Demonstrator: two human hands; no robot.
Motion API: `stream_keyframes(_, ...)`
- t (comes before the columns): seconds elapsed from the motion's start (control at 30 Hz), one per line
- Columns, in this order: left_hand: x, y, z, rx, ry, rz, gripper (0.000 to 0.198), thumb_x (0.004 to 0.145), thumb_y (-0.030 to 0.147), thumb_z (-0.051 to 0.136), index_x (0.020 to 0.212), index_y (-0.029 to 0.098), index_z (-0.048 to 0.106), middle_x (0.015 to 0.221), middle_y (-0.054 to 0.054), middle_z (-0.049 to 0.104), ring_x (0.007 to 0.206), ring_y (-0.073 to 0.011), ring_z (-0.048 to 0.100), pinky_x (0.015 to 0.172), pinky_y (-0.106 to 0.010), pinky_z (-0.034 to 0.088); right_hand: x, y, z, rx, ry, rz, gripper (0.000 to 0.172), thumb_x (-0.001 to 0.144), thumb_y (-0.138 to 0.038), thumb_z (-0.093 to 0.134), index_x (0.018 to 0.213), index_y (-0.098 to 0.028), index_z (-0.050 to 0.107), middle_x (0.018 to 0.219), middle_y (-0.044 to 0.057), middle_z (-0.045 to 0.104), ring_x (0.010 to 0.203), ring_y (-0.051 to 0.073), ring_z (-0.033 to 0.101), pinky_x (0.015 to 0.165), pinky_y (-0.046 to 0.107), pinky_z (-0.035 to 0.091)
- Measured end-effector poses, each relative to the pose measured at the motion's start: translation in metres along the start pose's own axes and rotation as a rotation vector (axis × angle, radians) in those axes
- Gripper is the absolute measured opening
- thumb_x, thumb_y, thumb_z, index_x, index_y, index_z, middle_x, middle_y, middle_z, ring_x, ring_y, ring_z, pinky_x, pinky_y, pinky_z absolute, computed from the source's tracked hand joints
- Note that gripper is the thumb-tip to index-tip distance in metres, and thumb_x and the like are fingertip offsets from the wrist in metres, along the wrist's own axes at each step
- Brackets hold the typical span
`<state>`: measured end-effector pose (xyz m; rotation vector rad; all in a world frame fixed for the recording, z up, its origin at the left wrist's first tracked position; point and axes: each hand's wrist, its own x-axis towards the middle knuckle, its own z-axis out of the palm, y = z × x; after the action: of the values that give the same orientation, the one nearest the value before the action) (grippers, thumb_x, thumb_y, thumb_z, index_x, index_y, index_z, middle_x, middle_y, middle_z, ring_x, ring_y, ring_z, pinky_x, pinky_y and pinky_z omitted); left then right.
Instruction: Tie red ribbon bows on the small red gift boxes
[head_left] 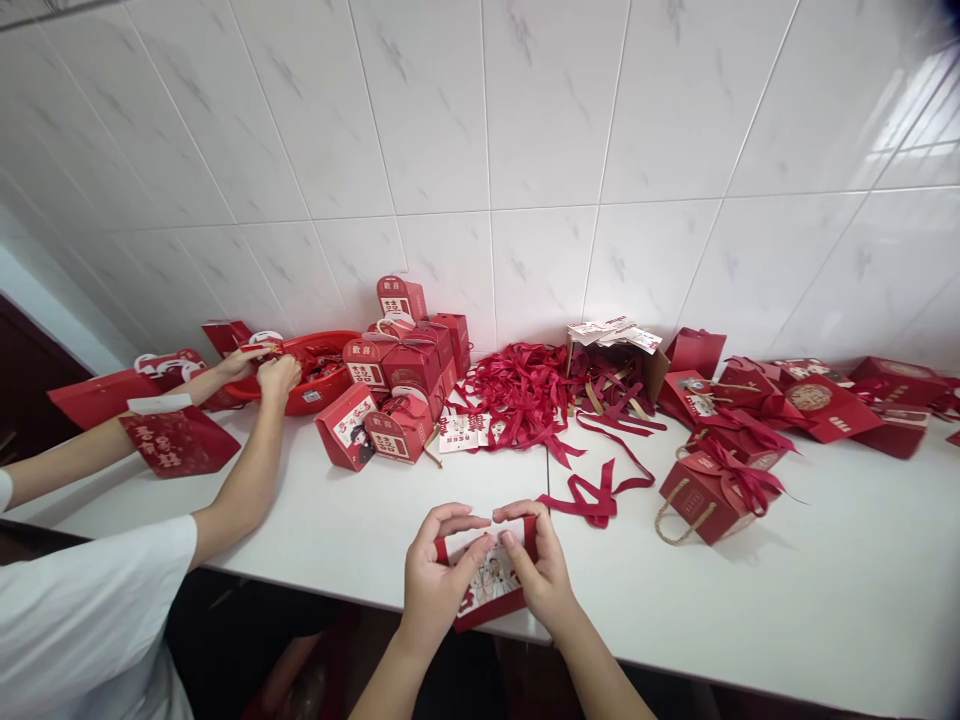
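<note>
Near the table's front edge, my left hand point(442, 565) and my right hand point(541, 565) grip a small red gift box point(491, 585) from its two sides. Its facing side carries a white printed panel with cartoon figures. Both thumbs press on the upper part of that panel, and the fingers curl round behind the top edge. What the fingertips touch at the back is hidden. Just beyond the hands lies a loose red ribbon point(592, 497) on the white table. A finished-looking red box with rope handle and bow point(709, 497) sits to the right.
A pile of red ribbons point(521, 395) lies by the wall, beside a cardboard box point(656, 372) of ribbons and cards. Stacked red boxes point(412, 360) stand left of it. A co-worker's hands point(277, 375) work over an orange basin point(319, 398). More red boxes point(814, 405) lie right.
</note>
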<state>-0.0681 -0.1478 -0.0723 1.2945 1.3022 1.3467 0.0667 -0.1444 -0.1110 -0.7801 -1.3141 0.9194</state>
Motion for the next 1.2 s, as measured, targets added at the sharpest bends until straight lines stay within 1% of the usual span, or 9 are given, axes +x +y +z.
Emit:
stream_keyframes(0.33,0.001,0.001,-0.001,0.021,-0.003,-0.002,0.031,0.063,0.034,0.078,0.082,0.018,0.06,0.085,-0.009,0.072,0.08,-0.0259,0.069,0.065,-0.031,0.056,0.001,-0.002,-0.001,0.012,-0.028,-0.005,0.013,0.093,-0.031,0.046,0.102,-0.024,0.052,0.101,0.006,0.059,0.107,0.022,0.053,0.095,0.038,0.041)
stream_keyframes(0.47,0.001,-0.001,-0.006,0.037,0.008,0.017,0.026,0.064,0.035,0.077,0.077,0.018,0.063,0.078,-0.006,0.071,0.073,-0.0235,0.069,0.062,-0.028,0.056,0.0,0.001,0.003,0.019,-0.024,0.037,0.014,0.091,-0.035,0.048,0.099,-0.024,0.052,0.093,0.005,0.059,0.094,0.021,0.056,0.082,0.033,0.045)
stream_keyframes(0.6,0.004,-0.004,-0.021,0.064,0.04,0.004,0.025,0.062,0.035,0.078,0.077,0.017,0.066,0.075,-0.005,0.071,0.067,-0.0207,0.068,0.059,-0.025,0.055,0.005,0.005,0.019,0.038,-0.028,0.072,0.015,0.09,-0.038,0.049,0.093,-0.023,0.05,0.08,0.001,0.054,0.072,0.016,0.052,0.066,0.028,0.044)
stream_keyframes(0.77,0.009,-0.004,-0.05,-0.033,0.181,-0.009,0.056,0.059,0.035,0.081,0.11,0.021,0.061,0.08,-0.003,0.071,0.072,-0.0209,0.068,0.061,-0.026,0.056,0.013,0.009,0.053,0.125,-0.072,0.096,0.021,0.087,-0.044,0.051,0.089,-0.023,0.049,0.075,0.0,0.051,0.067,0.015,0.05,0.063,0.027,0.043)
stream_keyframes(0.8,0.01,-0.004,-0.056,-0.037,0.208,-0.001,0.055,0.058,0.035,0.081,0.107,0.02,0.063,0.084,-0.005,0.071,0.076,-0.0214,0.068,0.063,-0.026,0.056,0.014,0.01,0.06,0.145,-0.086,0.106,0.022,0.086,-0.045,0.052,0.089,-0.023,0.049,0.074,-0.001,0.052,0.066,0.015,0.05,0.062,0.027,0.043)
stream_keyframes(0.87,0.009,-0.004,-0.069,-0.035,0.225,-0.01,0.038,0.057,0.036,0.082,0.087,0.016,0.069,0.085,-0.006,0.071,0.076,-0.0212,0.067,0.062,-0.024,0.055,0.017,0.014,0.073,0.207,-0.151,0.144,0.026,0.084,-0.048,0.055,0.089,-0.023,0.05,0.073,-0.001,0.053,0.064,0.015,0.051,0.061,0.026,0.043)
stream_keyframes(0.97,0.006,-0.003,-0.085,-0.092,0.242,-0.085,0.03,0.055,0.037,0.083,0.064,0.014,0.066,0.065,-0.003,0.067,0.057,-0.0158,0.061,0.051,-0.021,0.05,0.032,0.027,0.085,0.213,-0.285,0.199,0.04,0.086,-0.06,0.042,0.089,-0.022,0.053,0.073,0.001,0.06,0.064,0.016,0.058,0.061,0.028,0.046)
stream_keyframes(1.07,0.004,-0.001,-0.091,-0.137,0.249,-0.126,0.032,0.05,0.035,0.085,0.059,0.014,0.064,0.055,0.001,0.061,0.05,-0.0137,0.057,0.046,-0.02,0.047,0.06,0.053,0.088,-0.027,-0.207,0.2,0.055,0.092,-0.057,0.015,0.095,-0.02,0.055,0.081,0.006,0.065,0.075,0.019,0.063,0.067,0.032,0.049)
stream_keyframes(1.2,0.002,0.0,-0.088,-0.169,0.286,-0.118,0.032,0.051,0.036,0.085,0.059,0.014,0.063,0.055,0.002,0.06,0.051,-0.0129,0.056,0.047,-0.019,0.046,0.094,0.096,0.089,-0.303,-0.046,0.226,0.027,0.079,-0.037,0.057,0.097,-0.017,0.054,0.098,0.012,0.061,0.091,0.026,0.057,0.079,0.038,0.044)
